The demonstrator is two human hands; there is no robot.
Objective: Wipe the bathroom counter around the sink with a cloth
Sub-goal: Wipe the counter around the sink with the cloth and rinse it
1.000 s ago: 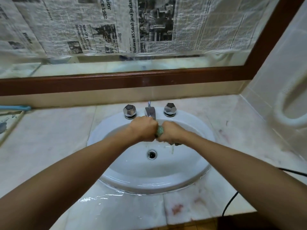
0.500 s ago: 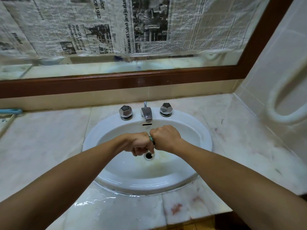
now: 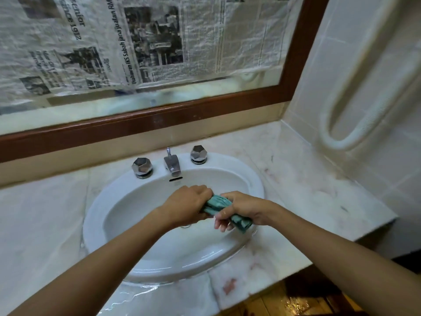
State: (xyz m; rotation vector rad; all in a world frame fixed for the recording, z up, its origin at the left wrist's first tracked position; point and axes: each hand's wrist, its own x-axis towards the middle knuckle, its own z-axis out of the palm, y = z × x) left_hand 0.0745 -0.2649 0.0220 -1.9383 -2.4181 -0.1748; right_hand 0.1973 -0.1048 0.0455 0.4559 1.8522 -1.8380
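Bathroom: marble bench [image 3: 307, 183] with an oval sink [image 3: 95, 215] set in it. Behind it, a mirror [image 3: 159, 119] papered over with newspaper [image 3: 159, 42]. At the far rim sit the tap [image 3: 172, 164] and two knobs [image 3: 141, 167]; we see no water running. Some water [image 3: 136, 293] is pooled on the near bench edge.

Our teal cloth [image 3: 218, 202] is twisted into a rope over the right half of the basin, off the bench. Our left hand [image 3: 189, 208] grips one end in a closed fist. Our right hand [image 3: 243, 208] holds the other end with palm and thumb round it. Its fingers [image 3: 222, 221] are only half curled, and a tail of cloth sticks out to the near right.

Our read: we're wringing it out. Holding it over the basin sends the runoff down the drain, not onto the bench we mean to wipe.

Vs 0.5 s ago: the fists were butted together over the drain with only a sliver of teal between them. Now they're apart, much more cloth shows, and both hands sit further right. The right grip looks looser. We'd say the wring is about done. Bench wipe not yet started.
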